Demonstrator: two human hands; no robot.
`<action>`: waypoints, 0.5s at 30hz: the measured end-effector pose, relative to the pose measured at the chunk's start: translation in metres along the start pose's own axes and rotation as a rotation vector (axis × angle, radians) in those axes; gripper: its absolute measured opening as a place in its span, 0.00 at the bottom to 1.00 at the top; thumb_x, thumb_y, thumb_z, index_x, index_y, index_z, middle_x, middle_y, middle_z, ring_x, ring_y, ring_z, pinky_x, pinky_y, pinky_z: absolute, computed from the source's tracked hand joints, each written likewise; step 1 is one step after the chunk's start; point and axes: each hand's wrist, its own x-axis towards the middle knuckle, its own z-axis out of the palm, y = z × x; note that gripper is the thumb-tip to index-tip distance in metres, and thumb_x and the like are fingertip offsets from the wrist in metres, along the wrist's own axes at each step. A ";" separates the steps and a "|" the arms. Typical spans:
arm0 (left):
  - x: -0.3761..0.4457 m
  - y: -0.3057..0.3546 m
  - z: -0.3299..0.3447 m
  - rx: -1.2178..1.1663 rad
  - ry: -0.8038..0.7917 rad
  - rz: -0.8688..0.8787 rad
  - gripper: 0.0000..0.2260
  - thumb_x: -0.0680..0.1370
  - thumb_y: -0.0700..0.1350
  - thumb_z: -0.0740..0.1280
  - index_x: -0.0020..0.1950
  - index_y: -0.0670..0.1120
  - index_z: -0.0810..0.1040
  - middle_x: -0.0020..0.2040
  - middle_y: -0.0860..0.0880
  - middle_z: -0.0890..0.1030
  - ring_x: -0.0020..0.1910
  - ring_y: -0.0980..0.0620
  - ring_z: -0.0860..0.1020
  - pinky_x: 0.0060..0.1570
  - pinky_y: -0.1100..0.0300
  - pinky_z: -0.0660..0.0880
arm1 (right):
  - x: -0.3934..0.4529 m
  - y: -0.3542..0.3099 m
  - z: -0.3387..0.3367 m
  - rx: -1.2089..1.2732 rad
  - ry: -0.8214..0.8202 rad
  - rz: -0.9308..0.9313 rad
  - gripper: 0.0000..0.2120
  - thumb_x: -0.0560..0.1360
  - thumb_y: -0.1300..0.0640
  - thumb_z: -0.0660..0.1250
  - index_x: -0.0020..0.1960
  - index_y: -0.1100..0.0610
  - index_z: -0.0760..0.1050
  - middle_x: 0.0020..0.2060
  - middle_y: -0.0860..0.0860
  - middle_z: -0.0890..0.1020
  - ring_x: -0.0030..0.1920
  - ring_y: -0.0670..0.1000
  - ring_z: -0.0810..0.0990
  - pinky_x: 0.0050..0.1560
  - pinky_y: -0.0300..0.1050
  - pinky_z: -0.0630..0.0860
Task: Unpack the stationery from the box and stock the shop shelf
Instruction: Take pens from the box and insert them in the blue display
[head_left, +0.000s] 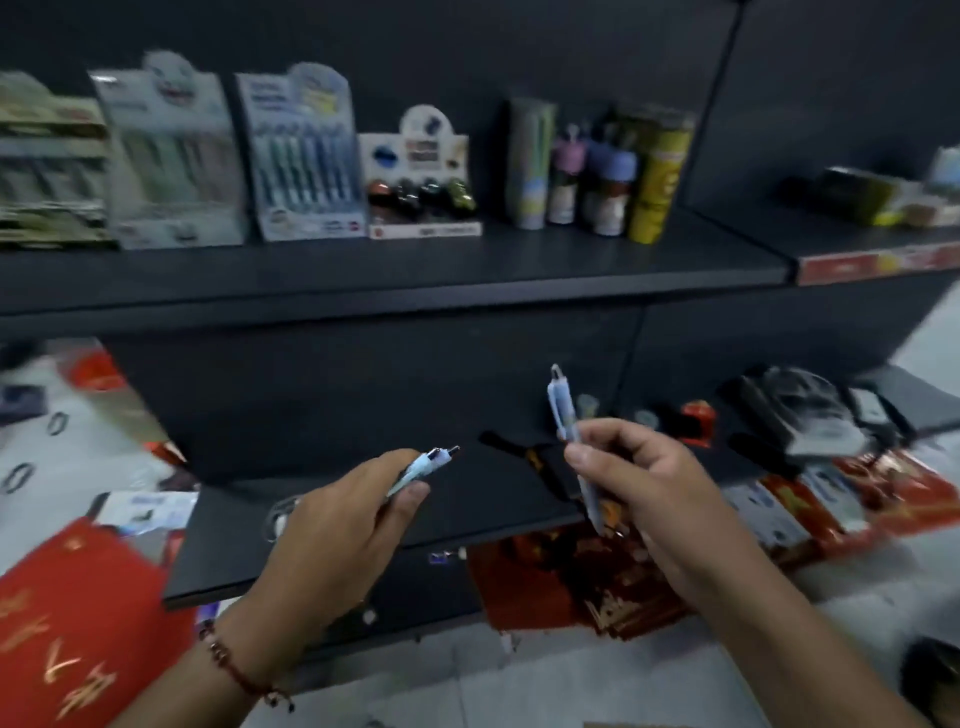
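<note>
left hand (332, 525) grips pale green plastic pen (423, 466), tip forward | right hand (636, 483) pinches upright pale blue plastic pen (566, 410) | both above lower black metal shelf (363, 525)

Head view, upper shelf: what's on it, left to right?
Striped box stack → pale pen display card → blue pen display card → small display box of dark round items → cluster of tall tubes and bottles → dark boxes on the next shelf section.

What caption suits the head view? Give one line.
Left hand and right hand each hold a pen before the stocked shelf.
</note>
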 end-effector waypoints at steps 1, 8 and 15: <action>0.004 -0.013 -0.010 0.009 0.016 -0.023 0.15 0.79 0.63 0.50 0.59 0.62 0.70 0.40 0.59 0.77 0.38 0.58 0.77 0.36 0.58 0.75 | 0.014 -0.009 0.015 0.060 -0.029 -0.002 0.08 0.67 0.51 0.74 0.45 0.51 0.84 0.36 0.47 0.83 0.39 0.45 0.80 0.42 0.42 0.75; 0.066 -0.107 -0.078 0.038 0.117 -0.046 0.16 0.79 0.57 0.50 0.63 0.62 0.71 0.42 0.60 0.76 0.39 0.57 0.77 0.36 0.62 0.71 | 0.129 -0.051 0.120 0.337 -0.100 -0.049 0.14 0.66 0.56 0.71 0.51 0.53 0.81 0.39 0.49 0.83 0.41 0.43 0.82 0.41 0.37 0.78; 0.162 -0.207 -0.137 0.231 0.150 0.129 0.18 0.80 0.57 0.54 0.69 0.56 0.67 0.53 0.53 0.80 0.40 0.50 0.79 0.33 0.53 0.77 | 0.237 -0.073 0.205 0.470 -0.025 -0.118 0.06 0.69 0.59 0.71 0.45 0.53 0.77 0.38 0.51 0.84 0.38 0.46 0.83 0.39 0.39 0.79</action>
